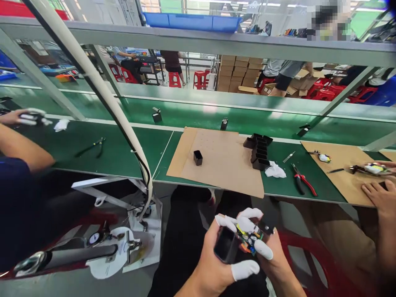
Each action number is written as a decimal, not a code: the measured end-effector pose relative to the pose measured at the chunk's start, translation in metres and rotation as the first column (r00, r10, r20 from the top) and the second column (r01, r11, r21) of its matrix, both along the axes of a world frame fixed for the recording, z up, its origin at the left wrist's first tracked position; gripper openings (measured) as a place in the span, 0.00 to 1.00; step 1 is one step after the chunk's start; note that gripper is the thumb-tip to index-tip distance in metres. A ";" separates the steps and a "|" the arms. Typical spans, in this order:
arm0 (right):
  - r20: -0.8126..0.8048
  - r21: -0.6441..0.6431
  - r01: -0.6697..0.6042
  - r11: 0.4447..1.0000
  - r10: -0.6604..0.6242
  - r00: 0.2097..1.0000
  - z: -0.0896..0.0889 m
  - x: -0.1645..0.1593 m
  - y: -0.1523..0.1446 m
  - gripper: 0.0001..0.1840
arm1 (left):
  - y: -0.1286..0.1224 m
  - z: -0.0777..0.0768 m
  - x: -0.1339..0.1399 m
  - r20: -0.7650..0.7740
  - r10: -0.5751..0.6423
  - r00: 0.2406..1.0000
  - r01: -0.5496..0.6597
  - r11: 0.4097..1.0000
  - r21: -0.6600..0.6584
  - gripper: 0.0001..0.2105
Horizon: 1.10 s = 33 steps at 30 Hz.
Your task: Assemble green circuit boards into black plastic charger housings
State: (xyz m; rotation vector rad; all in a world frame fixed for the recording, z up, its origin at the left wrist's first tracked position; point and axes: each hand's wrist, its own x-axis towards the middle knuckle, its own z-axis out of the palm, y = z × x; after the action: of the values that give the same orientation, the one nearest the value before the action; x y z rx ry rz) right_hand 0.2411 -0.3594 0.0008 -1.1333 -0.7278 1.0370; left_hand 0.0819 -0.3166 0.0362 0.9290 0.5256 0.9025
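Observation:
Over my lap, below the bench edge, my left hand (212,258) is closed around a black open-topped plastic case (225,246). My right hand (268,247) grips a small circuit board (249,238) with yellow, green and orange parts, right beside the case. White finger cots cover several fingertips of both hands. A dark piece (268,227) shows at the right hand's far side; its kind is unclear. On the cardboard sheet (216,173) ahead stands another black case (198,158). A cluster of similar black cases (260,152) sits at the sheet's right edge.
Red-handled pliers (303,181), a crumpled white cloth (275,170) and a small blade (288,156) lie right of the cardboard. A pale pole (102,90) slants across the left side. Co-workers' hands are at both sides, one near a board (371,168) at right.

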 end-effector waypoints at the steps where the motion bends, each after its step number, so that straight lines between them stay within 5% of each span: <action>1: 0.025 0.000 0.039 0.999 -0.039 0.999 -0.003 -0.002 -0.014 0.39 | -0.014 -0.003 -0.001 -0.039 0.026 0.999 -0.024 0.998 0.051 0.22; 5: 0.097 0.014 0.092 0.996 -0.093 0.991 -0.006 -0.010 -0.052 0.32 | -0.056 -0.012 -0.004 -0.118 0.134 0.984 -0.090 0.944 0.316 0.16; 7: 0.129 0.024 0.118 0.993 -0.121 0.984 -0.007 -0.013 -0.064 0.31 | -0.067 -0.014 -0.003 -0.100 0.157 0.983 -0.117 0.939 0.324 0.15; 11: 0.076 0.026 0.130 0.991 -0.131 0.988 -0.011 -0.013 -0.079 0.32 | -0.075 -0.024 0.008 0.085 0.089 0.992 -0.090 0.996 0.010 0.11; 15: -0.073 0.036 -0.106 0.994 0.108 0.991 -0.010 -0.001 -0.085 0.27 | -0.066 -0.029 0.015 0.273 -0.021 0.962 0.117 0.933 -0.341 0.21; 19: 0.003 0.103 -0.207 0.973 0.208 0.978 0.000 0.011 -0.073 0.29 | -0.046 -0.015 0.008 0.317 -0.146 0.937 0.282 0.853 -0.439 0.16; 25: 0.055 0.070 -0.160 0.985 0.156 0.986 0.018 0.007 -0.035 0.45 | -0.019 0.002 0.007 0.253 -0.126 0.959 0.247 0.810 -0.532 0.20; 29: 0.031 0.127 -0.102 0.987 0.098 0.995 0.029 0.008 -0.001 0.34 | 0.017 0.014 0.004 0.147 -0.109 0.983 0.161 0.894 -0.418 0.20; 33: -0.057 0.182 0.051 0.982 -0.041 0.998 0.041 0.025 0.033 0.33 | 0.071 0.033 -0.013 -0.099 -0.315 0.944 0.311 0.949 -0.051 0.27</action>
State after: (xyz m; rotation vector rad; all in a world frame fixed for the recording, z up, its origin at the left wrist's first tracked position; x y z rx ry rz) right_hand 0.2660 -0.3265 0.0414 -0.9567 -0.7362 0.9375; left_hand 0.0684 -0.2459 0.0693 0.9999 0.4654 0.5573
